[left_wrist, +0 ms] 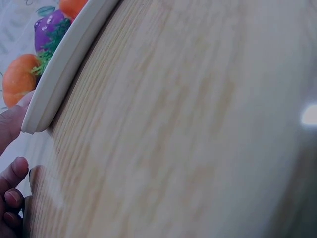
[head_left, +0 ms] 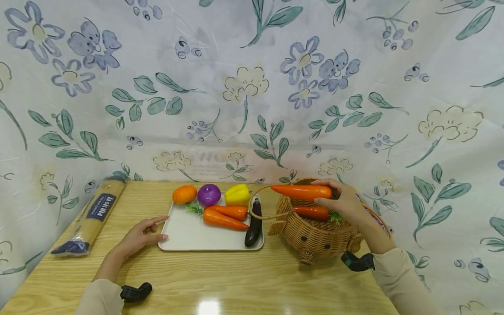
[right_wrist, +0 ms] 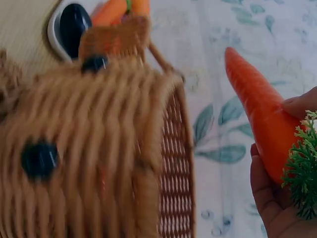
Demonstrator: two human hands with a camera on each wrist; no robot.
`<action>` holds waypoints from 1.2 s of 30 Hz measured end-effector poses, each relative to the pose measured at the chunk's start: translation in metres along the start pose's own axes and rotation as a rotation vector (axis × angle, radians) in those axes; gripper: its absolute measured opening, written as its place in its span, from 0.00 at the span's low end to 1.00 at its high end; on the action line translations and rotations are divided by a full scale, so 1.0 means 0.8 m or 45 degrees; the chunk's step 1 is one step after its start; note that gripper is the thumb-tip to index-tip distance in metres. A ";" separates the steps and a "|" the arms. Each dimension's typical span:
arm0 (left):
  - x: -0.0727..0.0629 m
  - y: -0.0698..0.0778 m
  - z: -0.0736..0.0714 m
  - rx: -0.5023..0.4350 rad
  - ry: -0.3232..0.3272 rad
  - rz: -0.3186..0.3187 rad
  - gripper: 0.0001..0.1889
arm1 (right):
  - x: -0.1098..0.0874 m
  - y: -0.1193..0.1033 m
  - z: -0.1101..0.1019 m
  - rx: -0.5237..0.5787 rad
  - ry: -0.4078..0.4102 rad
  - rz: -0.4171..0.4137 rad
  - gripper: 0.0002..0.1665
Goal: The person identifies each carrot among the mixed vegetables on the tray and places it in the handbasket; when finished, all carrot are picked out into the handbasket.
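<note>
Above the mouth of a wicker basket (head_left: 334,240) with an animal face, my right hand (head_left: 344,203) grips an orange carrot (head_left: 301,192) by its thick end, near the green leaves. Inside the basket lies another carrot (head_left: 312,213). My left hand (head_left: 138,236) is at the left side of a white tray (head_left: 189,234), a fingertip touching its rim in the left wrist view. On the tray are an orange pumpkin-like vegetable (head_left: 184,194), a purple onion (head_left: 209,194), a yellow pepper (head_left: 237,194), two carrots (head_left: 224,218) and a dark eggplant (head_left: 253,227).
A long pack of dry noodles (head_left: 94,214) lies on the left of the wooden table (head_left: 220,280). The basket's loop handle (head_left: 252,205) leans over the tray's right end. Floral cloth (head_left: 220,87) hangs behind.
</note>
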State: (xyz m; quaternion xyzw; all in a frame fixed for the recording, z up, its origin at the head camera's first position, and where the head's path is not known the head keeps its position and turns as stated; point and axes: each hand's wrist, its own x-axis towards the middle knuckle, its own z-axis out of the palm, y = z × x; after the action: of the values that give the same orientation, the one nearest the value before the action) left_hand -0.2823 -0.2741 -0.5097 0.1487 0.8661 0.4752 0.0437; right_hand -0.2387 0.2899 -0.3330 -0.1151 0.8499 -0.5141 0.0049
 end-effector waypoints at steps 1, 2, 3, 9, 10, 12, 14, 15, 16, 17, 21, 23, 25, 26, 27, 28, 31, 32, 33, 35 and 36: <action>0.000 0.000 0.000 -0.004 0.002 -0.001 0.32 | 0.001 0.002 -0.006 -0.016 0.001 -0.009 0.29; 0.000 -0.001 0.000 -0.007 0.005 -0.002 0.31 | 0.002 0.003 -0.012 -0.038 0.009 -0.021 0.29; 0.000 -0.001 0.000 -0.008 0.007 -0.002 0.32 | 0.003 0.005 -0.017 -0.056 0.016 -0.033 0.28; 0.000 -0.001 0.001 -0.005 0.016 0.014 0.31 | 0.005 0.010 -0.046 -0.134 0.025 0.022 0.29; 0.000 -0.001 0.001 -0.010 0.016 0.014 0.31 | 0.005 0.010 -0.049 -0.145 0.018 0.043 0.29; 0.000 -0.001 0.001 -0.022 0.019 0.008 0.31 | 0.004 0.011 -0.053 -0.161 -0.007 0.076 0.30; 0.000 0.000 0.001 -0.035 0.013 0.013 0.31 | 0.004 0.012 -0.055 -0.175 -0.036 0.085 0.30; 0.000 0.000 0.001 -0.038 0.012 0.013 0.31 | 0.004 0.013 -0.056 -0.191 -0.048 0.089 0.30; 0.000 0.000 0.001 -0.041 0.010 0.014 0.31 | 0.005 0.014 -0.057 -0.214 -0.060 0.087 0.30; 0.000 0.000 0.001 -0.040 0.007 0.016 0.31 | 0.006 0.015 -0.058 -0.239 -0.074 0.087 0.30; 0.000 0.000 0.002 -0.048 0.004 0.006 0.31 | 0.013 0.017 -0.058 -0.351 -0.135 0.100 0.28; 0.000 0.000 0.002 -0.050 0.005 0.003 0.32 | 0.020 0.017 -0.057 -0.391 -0.177 0.110 0.28; 0.001 0.000 0.001 -0.051 0.005 0.007 0.32 | 0.028 0.016 -0.055 -0.432 -0.217 0.104 0.27; 0.001 0.000 0.002 -0.049 0.011 0.003 0.31 | 0.033 0.016 -0.054 -0.453 -0.235 0.101 0.26; 0.001 -0.001 0.002 -0.047 0.011 0.007 0.31 | 0.037 0.015 -0.053 -0.470 -0.251 0.091 0.26; 0.001 -0.001 0.002 -0.046 0.012 0.009 0.31 | 0.042 0.016 -0.052 -0.491 -0.267 0.089 0.25; 0.002 -0.001 0.002 -0.044 0.018 0.005 0.31 | 0.055 0.021 -0.048 -0.527 -0.297 0.073 0.24; 0.002 -0.002 0.003 -0.042 0.021 0.002 0.31 | 0.059 0.023 -0.047 -0.534 -0.306 0.069 0.24; 0.002 -0.002 0.003 -0.044 0.020 0.006 0.31 | 0.063 0.025 -0.045 -0.527 -0.321 0.064 0.24; 0.002 -0.002 0.004 -0.048 0.021 0.005 0.31 | 0.070 0.032 -0.042 -0.499 -0.347 0.073 0.25; 0.002 -0.002 0.004 -0.050 0.021 0.003 0.31 | 0.073 0.034 -0.040 -0.484 -0.361 0.086 0.25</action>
State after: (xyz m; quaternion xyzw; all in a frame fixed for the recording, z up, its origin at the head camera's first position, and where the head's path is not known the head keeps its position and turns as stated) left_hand -0.2832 -0.2719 -0.5126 0.1448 0.8567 0.4935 0.0390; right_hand -0.3050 0.3182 -0.3357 -0.1566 0.9256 -0.3231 0.1195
